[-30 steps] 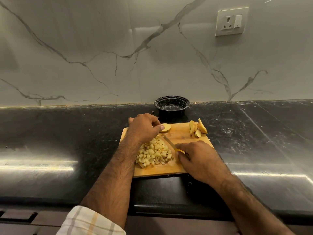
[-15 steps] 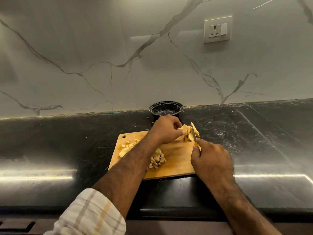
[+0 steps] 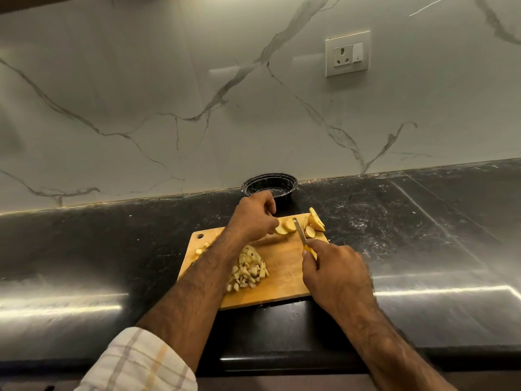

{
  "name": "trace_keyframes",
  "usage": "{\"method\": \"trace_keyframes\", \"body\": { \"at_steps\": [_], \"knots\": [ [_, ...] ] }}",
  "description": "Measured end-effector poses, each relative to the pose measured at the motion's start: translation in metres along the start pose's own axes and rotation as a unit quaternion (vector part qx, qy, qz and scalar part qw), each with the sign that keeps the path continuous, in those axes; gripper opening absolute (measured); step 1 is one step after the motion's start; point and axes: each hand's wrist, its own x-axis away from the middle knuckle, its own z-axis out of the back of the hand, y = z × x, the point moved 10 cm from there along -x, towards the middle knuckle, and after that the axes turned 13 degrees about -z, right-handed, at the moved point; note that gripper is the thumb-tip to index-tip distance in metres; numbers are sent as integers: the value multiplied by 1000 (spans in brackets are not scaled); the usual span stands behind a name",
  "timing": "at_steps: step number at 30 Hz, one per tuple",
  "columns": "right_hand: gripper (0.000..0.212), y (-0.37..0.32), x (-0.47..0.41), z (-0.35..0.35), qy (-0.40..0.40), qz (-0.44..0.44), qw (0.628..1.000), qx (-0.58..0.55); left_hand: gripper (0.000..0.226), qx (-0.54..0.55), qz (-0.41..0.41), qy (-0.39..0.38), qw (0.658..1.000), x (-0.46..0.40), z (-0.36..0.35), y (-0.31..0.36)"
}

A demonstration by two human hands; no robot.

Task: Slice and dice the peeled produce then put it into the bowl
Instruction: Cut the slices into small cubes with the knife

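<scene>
A wooden cutting board (image 3: 284, 273) lies on the black counter. A heap of pale diced pieces (image 3: 249, 269) sits near its middle, partly behind my left forearm. Yellow slices (image 3: 314, 224) lean together at the board's far right corner. My left hand (image 3: 252, 217) pinches a few slices (image 3: 284, 227) lying flat beside them. My right hand (image 3: 332, 273) grips a small knife (image 3: 300, 231) with a yellow handle, its blade standing between the held slices and the leaning ones. A black bowl (image 3: 269, 183) stands just behind the board against the wall.
A few loose diced bits (image 3: 201, 249) lie at the board's left edge near its hanging hole. The marble wall rises right behind the bowl, with a socket (image 3: 346, 53) high on the right. The counter's front edge runs below the board.
My left hand left the diced heap and moved to the far right corner, where it took hold of slices. My right hand brought the knife up to them.
</scene>
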Motion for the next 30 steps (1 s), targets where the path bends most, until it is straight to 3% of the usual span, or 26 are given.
{"method": "trace_keyframes", "body": {
  "at_steps": [3, 7, 14, 19, 23, 27, 30],
  "knots": [
    [39, 0, -2, -5, -10, -5, 1000, -1, 24, 42, -16, -57, 997, 11, -10, 1],
    [37, 3, -2, -3, -12, -16, 1000, -15, 32, 27, -58, -28, 998, 13, -17, 7],
    [27, 3, 1, -1, -24, -14, 988, -151, 21, -98, -191, 16, 977, 14, -4, 37],
    [21, 8, -4, -13, -67, -17, 967, -247, 19, -214, -257, -19, 942, 24, 6, 49],
    [22, 10, -4, -13, -63, -16, 968, -243, 12, -252, -204, -93, 941, 38, 21, 37],
    [25, 3, -1, -10, -60, -9, 980, -192, 13, -162, -71, -204, 963, 58, 41, -2],
    [26, -1, 4, -7, -62, -2, 981, -181, 21, -157, -57, -192, 967, 60, 54, -6]
  ]
}}
